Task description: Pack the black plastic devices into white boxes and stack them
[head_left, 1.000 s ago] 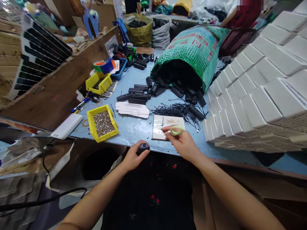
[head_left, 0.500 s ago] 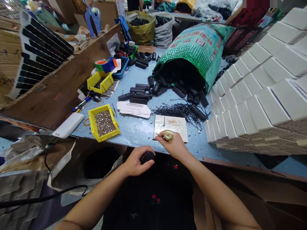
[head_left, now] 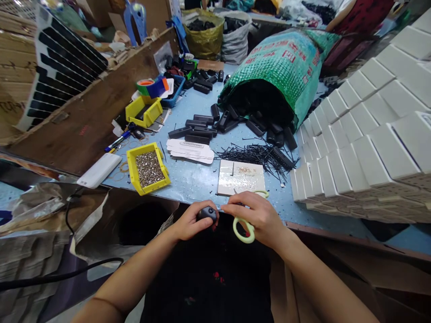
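Observation:
My left hand is closed around a small black plastic part at the near edge of the blue table. My right hand holds scissors with pale green handles, its fingertips reaching to the black part. Both hands meet just in front of a white tile. A heap of thin black pins lies behind the tile.
A yellow bin of small screws sits left of the tile. White cards, black housings and a green sack spilling more of them lie further back. Stacked white boxes fill the right. A white power bank lies at far left.
My right hand has come back from the tile toward the table edge and met the left hand at the black part. The green scissor handles now hang below the palm.

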Action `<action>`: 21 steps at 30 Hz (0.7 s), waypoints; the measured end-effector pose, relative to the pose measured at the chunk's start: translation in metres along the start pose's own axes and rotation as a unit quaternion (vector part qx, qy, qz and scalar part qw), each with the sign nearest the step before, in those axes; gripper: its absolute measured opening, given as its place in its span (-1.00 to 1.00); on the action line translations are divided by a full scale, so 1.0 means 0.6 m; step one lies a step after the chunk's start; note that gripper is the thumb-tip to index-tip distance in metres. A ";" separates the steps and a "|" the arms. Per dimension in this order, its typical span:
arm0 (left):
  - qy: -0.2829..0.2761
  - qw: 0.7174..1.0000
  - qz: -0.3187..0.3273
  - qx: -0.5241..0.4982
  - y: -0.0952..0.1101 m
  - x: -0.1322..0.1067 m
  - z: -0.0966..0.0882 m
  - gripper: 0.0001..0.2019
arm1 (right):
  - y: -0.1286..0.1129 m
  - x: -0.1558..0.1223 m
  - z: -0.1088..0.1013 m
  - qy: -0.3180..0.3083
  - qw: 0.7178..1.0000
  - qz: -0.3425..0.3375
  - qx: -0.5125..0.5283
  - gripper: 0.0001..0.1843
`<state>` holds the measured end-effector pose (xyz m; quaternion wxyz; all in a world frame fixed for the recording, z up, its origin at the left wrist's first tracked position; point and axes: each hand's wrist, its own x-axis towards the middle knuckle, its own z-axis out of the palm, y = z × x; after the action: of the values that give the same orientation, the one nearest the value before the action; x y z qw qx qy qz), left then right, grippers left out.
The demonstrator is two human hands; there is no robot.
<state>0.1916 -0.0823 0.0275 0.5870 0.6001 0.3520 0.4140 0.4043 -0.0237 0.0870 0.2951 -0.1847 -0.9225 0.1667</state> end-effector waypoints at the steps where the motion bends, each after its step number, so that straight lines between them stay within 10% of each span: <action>1: -0.004 1.000 0.001 0.007 0.001 0.000 0.000 -0.61 | -0.001 0.002 0.001 -0.003 1.000 -0.005 -0.017 -0.73; 21: -0.026 0.995 -0.006 0.092 0.007 -0.004 -0.008 -0.62 | 0.000 0.039 -0.023 -0.107 0.979 -0.110 -0.131 -0.72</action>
<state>0.1862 -0.0830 0.0316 0.5407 0.6601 0.3772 0.3601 0.3948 -0.0110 0.1088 0.1841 -0.1001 -0.9773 0.0301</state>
